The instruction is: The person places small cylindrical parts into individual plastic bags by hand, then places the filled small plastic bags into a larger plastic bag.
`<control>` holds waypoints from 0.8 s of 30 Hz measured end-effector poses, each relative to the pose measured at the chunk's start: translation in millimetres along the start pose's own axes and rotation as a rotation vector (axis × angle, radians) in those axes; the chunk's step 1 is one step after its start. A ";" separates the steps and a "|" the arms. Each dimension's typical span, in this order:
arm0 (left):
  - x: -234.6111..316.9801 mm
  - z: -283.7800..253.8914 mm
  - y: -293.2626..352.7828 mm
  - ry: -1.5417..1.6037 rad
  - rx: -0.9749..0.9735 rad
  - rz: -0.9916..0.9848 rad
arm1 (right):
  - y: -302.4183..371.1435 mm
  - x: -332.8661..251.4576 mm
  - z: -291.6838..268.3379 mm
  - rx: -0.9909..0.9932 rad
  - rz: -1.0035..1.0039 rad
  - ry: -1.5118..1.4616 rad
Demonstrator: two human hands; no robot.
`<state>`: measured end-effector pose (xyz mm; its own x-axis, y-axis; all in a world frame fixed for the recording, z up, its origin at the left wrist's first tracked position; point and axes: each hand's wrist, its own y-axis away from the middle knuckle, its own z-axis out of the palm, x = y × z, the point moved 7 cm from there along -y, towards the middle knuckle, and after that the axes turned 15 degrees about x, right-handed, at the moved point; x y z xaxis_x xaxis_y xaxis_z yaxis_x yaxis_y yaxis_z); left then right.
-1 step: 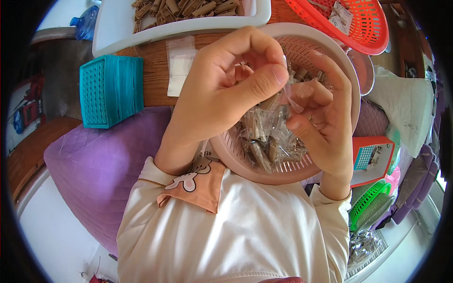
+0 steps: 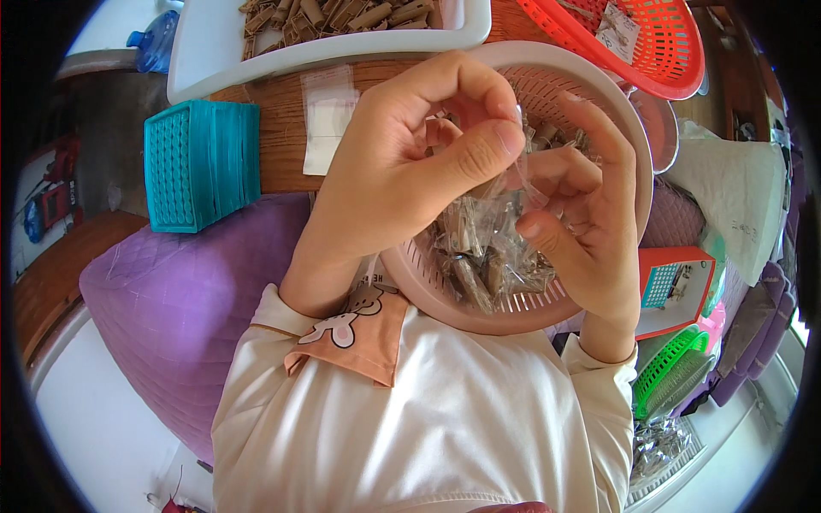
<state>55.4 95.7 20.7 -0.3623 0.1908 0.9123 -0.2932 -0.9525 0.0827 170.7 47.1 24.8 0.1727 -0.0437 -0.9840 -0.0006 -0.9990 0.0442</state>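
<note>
A small clear plastic bag (image 2: 532,190) hangs between my two hands, over a pink slotted basket (image 2: 505,321). My left hand (image 2: 428,154) pinches the bag's upper edge between thumb and curled index finger. My right hand (image 2: 594,227) is at the bag's other side, its fingers bent around the film and the thumb close beside it; the index finger stands raised. What else the bag contains cannot be made out. Below lie several clear packets (image 2: 492,265) with brown, bark-like pieces in them, partly hidden by my hands.
Behind the basket, a white tub (image 2: 342,53) holds loose brown pieces. A red basket (image 2: 684,60) stands at the far right. To the left are teal stacked trays (image 2: 205,162) and flat clear bags (image 2: 327,128) on the wooden table (image 2: 274,137). An orange-red box (image 2: 680,291) is at right.
My hands stay almost in place. The clear plastic bag between them has shifted very slightly.
</note>
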 end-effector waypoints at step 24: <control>4.7 -3.7 3.6 -0.408 0.029 0.280 | -0.9 -2.2 4.1 0.027 -0.059 0.046</control>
<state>49.3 94.1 23.9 -0.0464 -0.1764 0.9832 -0.2075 -0.9611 -0.1822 166.3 48.0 26.2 0.2182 0.0151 -0.9758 -0.0156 -0.9997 -0.0189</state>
